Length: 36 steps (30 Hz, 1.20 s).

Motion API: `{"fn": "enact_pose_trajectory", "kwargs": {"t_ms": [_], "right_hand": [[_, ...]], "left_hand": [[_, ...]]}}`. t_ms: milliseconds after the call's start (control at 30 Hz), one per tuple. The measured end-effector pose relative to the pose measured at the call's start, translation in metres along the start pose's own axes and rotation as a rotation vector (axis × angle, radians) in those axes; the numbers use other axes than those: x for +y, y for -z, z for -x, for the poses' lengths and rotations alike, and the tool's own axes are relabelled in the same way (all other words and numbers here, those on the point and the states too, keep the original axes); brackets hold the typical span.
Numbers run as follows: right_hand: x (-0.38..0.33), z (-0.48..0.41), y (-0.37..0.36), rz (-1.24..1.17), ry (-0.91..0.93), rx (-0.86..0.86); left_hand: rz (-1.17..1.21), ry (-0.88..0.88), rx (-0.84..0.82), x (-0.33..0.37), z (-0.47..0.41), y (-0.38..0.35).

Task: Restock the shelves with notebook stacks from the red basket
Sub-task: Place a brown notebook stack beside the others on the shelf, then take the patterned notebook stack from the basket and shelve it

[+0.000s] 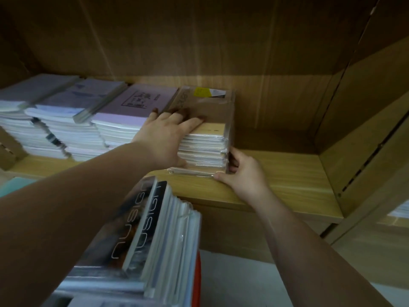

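A plastic-wrapped stack of brown-covered notebooks [207, 138] with a yellow sticker stands on the wooden shelf [287, 173]. My left hand [164, 134] lies flat over the stack's top and left side, fingers spread. My right hand [241, 171] grips the stack's lower right corner, thumb along the bottom front edge. Below, more wrapped notebook stacks [146, 235] stand upright in the red basket [197, 282], of which only a strip of rim shows.
Three stacks of pale purple and white notebooks [73, 122] fill the shelf to the left. To the right of the held stack is bare shelf up to the side wall [354, 120]. A cardboard piece [7, 149] sits at far left.
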State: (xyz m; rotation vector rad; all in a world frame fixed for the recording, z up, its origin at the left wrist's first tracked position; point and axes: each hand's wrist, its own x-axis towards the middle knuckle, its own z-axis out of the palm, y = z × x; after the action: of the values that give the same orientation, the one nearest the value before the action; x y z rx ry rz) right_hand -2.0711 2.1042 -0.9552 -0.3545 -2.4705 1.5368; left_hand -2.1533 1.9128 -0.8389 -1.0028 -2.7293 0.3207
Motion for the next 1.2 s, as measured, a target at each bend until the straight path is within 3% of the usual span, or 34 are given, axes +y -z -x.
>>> {"fn": "enact_pose_trajectory", "kwargs": {"t_ms": [200, 367, 433, 500, 533, 633, 700, 767, 967, 1100, 1200], "right_hand": [[0.000, -0.003, -0.006, 0.096, 0.059, 0.089], [-0.016, 0.015, -0.008, 0.143, 0.058, 0.121], [-0.030, 0.031, -0.007, 0.155, 0.059, 0.240], [-0.050, 0.051, -0.007, 0.093, 0.239, 0.401], [-0.060, 0.058, -0.008, 0.017, 0.349, 0.399], [-0.093, 0.070, -0.022, -0.137, 0.437, 0.010], [-0.107, 0.074, -0.037, -0.141, 0.358, -0.249], [-0.113, 0.078, -0.053, -0.185, 0.236, -0.362], [-0.112, 0.080, -0.077, -0.090, 0.141, -0.366], [-0.111, 0.090, -0.072, -0.075, 0.170, -0.322], [-0.114, 0.108, -0.072, -0.071, 0.146, -0.260]], "left_hand": [[0.233, 0.110, 0.080, -0.008, 0.036, 0.007], [0.472, 0.318, 0.106, -0.010, 0.094, 0.016], [0.569, 0.397, 0.113, -0.010, 0.120, 0.018], [0.651, 0.476, 0.143, -0.009, 0.148, 0.019], [0.697, 0.522, 0.168, -0.008, 0.163, 0.018], [0.783, 0.658, 0.281, 0.003, 0.208, 0.010], [0.830, 0.774, 0.338, 0.013, 0.234, 0.001], [0.884, 0.884, 0.368, 0.028, 0.255, -0.006], [1.123, 1.048, 0.298, 0.072, 0.279, -0.013], [1.471, 1.215, 0.402, 0.077, 0.269, -0.016], [1.659, 1.200, 0.453, 0.080, 0.265, -0.015]]}}
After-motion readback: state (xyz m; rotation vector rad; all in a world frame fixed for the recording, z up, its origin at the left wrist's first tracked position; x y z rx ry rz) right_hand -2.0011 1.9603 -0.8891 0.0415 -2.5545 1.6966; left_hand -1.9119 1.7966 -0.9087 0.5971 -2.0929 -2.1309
